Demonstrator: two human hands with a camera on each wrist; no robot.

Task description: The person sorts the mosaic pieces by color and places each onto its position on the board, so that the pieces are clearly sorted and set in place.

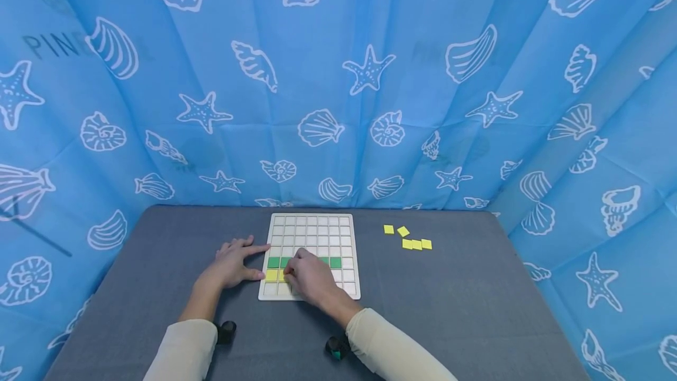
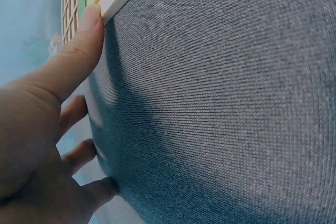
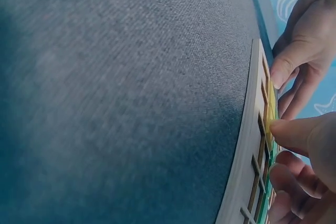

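Note:
A white square grid board (image 1: pixel 312 240) lies on the table, with a row of green tiles (image 1: pixel 335 263) and yellow tiles (image 1: pixel 271 276) in the row nearer the person. My right hand (image 1: pixel 313 278) is over the board with curled fingers, thumb and fingertips at a yellow tile (image 3: pixel 271 109) in the grid. Part of the green row is hidden beneath it. At the board's left side is my left hand (image 1: pixel 233 263), fingers spread, its thumb (image 2: pixel 90 18) touching the edge beside the yellow tiles.
Several loose yellow tiles (image 1: pixel 407 244) lie on the grey tablecloth (image 1: pixel 449 293) right of the board. A blue curtain (image 1: pixel 338 75) with white shell prints hangs behind and beside the table. Each wrist wears a dark strapped device (image 1: pixel 226 332).

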